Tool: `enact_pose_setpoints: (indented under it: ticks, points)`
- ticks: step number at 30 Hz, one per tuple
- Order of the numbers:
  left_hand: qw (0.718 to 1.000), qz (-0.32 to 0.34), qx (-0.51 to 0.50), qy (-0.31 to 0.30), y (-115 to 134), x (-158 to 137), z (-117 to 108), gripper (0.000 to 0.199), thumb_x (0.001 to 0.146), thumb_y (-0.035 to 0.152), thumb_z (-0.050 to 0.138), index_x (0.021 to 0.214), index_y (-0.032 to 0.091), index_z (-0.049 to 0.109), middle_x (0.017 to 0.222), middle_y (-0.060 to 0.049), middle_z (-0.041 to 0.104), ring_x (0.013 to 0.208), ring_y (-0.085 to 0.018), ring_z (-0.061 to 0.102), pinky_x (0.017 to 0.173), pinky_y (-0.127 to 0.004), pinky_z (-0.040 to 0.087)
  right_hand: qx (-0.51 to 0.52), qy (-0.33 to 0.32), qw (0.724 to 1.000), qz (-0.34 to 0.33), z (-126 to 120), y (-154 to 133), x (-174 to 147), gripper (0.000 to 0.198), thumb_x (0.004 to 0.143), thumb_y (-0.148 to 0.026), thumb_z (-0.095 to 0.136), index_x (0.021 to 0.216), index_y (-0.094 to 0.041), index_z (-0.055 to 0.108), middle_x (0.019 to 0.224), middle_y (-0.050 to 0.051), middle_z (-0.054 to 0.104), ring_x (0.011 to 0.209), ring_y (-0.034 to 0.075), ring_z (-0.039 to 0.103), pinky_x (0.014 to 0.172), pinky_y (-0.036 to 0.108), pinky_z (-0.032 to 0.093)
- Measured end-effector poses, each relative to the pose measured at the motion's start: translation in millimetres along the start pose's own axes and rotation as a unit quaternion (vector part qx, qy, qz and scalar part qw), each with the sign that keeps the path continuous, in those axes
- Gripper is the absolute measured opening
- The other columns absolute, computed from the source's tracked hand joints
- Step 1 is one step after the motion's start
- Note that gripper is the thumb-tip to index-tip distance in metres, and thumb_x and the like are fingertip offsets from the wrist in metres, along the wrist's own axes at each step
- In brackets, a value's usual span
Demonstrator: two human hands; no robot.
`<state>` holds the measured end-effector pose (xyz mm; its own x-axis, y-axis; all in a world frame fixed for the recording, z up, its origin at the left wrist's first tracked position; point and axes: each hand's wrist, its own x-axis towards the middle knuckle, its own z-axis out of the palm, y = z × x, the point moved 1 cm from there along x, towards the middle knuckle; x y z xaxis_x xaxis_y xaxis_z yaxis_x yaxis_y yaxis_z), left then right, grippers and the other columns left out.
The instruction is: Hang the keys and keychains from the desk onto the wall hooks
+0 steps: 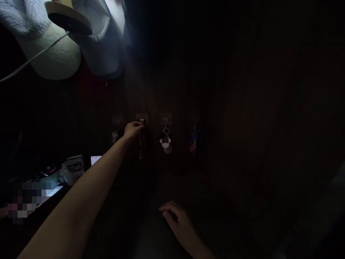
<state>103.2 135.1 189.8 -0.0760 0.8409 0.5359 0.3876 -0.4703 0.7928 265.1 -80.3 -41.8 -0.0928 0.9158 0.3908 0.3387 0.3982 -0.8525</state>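
My left hand (132, 129) reaches out to the second hook (142, 120) from the left on the dark wall. Its thumb and fingers pinch the top of a hanging key ring with a dark, dangling strap (141, 145). To the right of it hangs a keychain with a white mouse-head charm (165, 143). Farther right is a bunch of keys with blue and pink pieces (193, 140). Left of the hand, silver keys (114, 136) hang from another hook. Low in front, my right hand (175, 217) is held in the air, empty, thumb and forefinger apart.
Pale caps (56, 54) hang at the upper left beside a round lamp (68, 21) with a white cable (35, 57). At lower left are a box (75, 163), a lit phone (95, 159) and a blurred-out patch. Much of the scene is very dark.
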Motion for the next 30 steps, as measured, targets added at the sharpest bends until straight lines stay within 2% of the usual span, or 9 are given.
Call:
enact_pose_setpoints:
  ticks: [8,14,17,21,25,30]
  points:
    - [0.997,-0.016,0.039,0.058,-7.9,-9.9,3.4,0.024,0.063,0.037,0.065,0.076,0.017,0.062,0.076,-0.004,0.066,0.077,-0.019,0.060,0.071,-0.028,0.043,-0.001,0.000,1.000,0.004,-1.0,-2.8,-1.0,0.023,0.086,-0.034,0.046,0.087,-0.024,0.066,0.091,0.004,0.066,0.090,0.018,0.060,0.082,0.030,0.045]
    - [0.982,0.109,0.133,0.079,-3.5,-27.1,1.3,0.026,0.075,0.042,0.055,0.078,0.018,0.066,0.083,-0.006,0.064,0.081,-0.020,0.058,0.077,-0.030,0.042,0.000,0.008,1.000,0.008,-1.2,-7.2,-0.8,0.021,0.085,-0.031,0.047,0.085,-0.023,0.066,0.089,0.004,0.066,0.088,0.018,0.060,0.081,0.029,0.044]
    - [0.977,0.130,0.154,0.073,-9.4,-32.5,0.4,0.028,0.075,0.042,0.055,0.085,0.019,0.067,0.087,-0.007,0.062,0.082,-0.020,0.058,0.077,-0.030,0.042,-0.009,0.003,1.000,0.012,-1.0,-5.6,-0.9,0.020,0.085,-0.030,0.046,0.086,-0.023,0.066,0.090,0.003,0.066,0.088,0.018,0.060,0.080,0.028,0.044]
    - [0.978,0.154,0.131,0.047,-20.0,-36.8,1.9,0.021,0.074,0.032,0.056,0.089,0.019,0.063,0.088,-0.005,0.063,0.082,-0.017,0.058,0.074,-0.027,0.043,-0.015,0.006,1.000,0.020,-0.9,-4.6,-0.8,0.020,0.085,-0.029,0.046,0.085,-0.024,0.065,0.089,0.003,0.066,0.089,0.018,0.060,0.079,0.028,0.044]
    - [0.987,0.122,0.096,0.044,-27.3,-45.3,5.5,0.024,0.071,0.025,0.058,0.094,0.019,0.058,0.088,-0.003,0.062,0.082,-0.016,0.058,0.071,-0.026,0.043,-0.010,0.013,0.999,0.028,-0.5,-7.5,-1.0,0.020,0.084,-0.030,0.048,0.084,-0.024,0.066,0.087,0.002,0.066,0.087,0.018,0.060,0.079,0.028,0.044]
    - [0.993,0.073,0.077,0.042,-39.3,-65.4,9.7,0.040,0.068,0.024,0.062,0.106,0.020,0.050,0.083,0.000,0.058,0.073,-0.014,0.057,0.067,-0.025,0.043,-0.012,0.012,0.999,0.042,-0.3,-9.1,-1.7,0.021,0.084,-0.031,0.047,0.085,-0.023,0.066,0.088,0.003,0.066,0.087,0.018,0.060,0.079,0.029,0.044]
